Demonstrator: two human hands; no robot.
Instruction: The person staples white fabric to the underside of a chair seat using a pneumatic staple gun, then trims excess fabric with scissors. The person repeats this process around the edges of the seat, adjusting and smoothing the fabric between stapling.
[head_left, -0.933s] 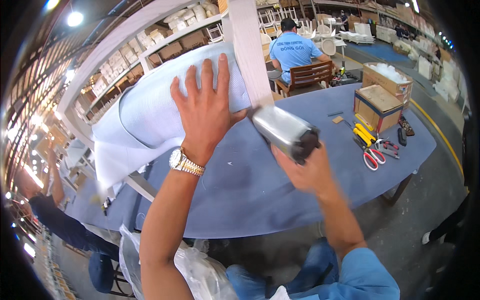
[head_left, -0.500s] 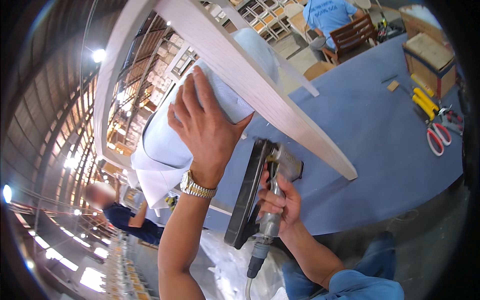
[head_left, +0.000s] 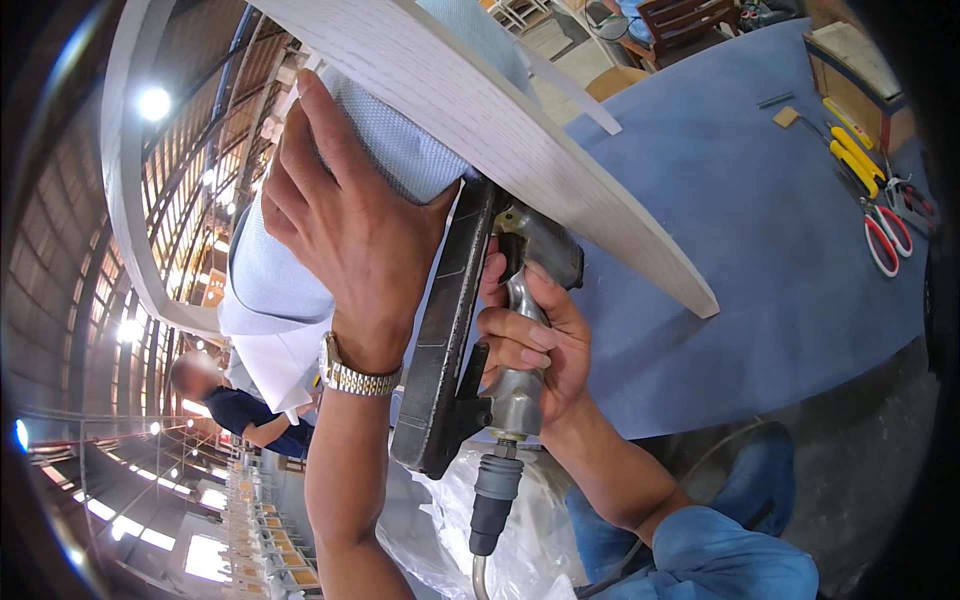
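Shifted since the earlier frame: one pneumatic stapler (head_left: 448,320), nose now up beside the left thumb; from my remote post, I cannot tell whether it touches the fabric. Right hand (head_left: 560,347): clenched round its grip. Left hand (head_left: 350,215): spread over light-blue fabric (head_left: 400,140). Pale wooden leg (head_left: 520,150): above the right hand. Blue table (head_left: 760,230): right of both hands.

No letter, number or sign can be read on the air tool (head_left: 515,400) or the box (head_left: 852,58) near the right edge of the table (head_left: 760,190).
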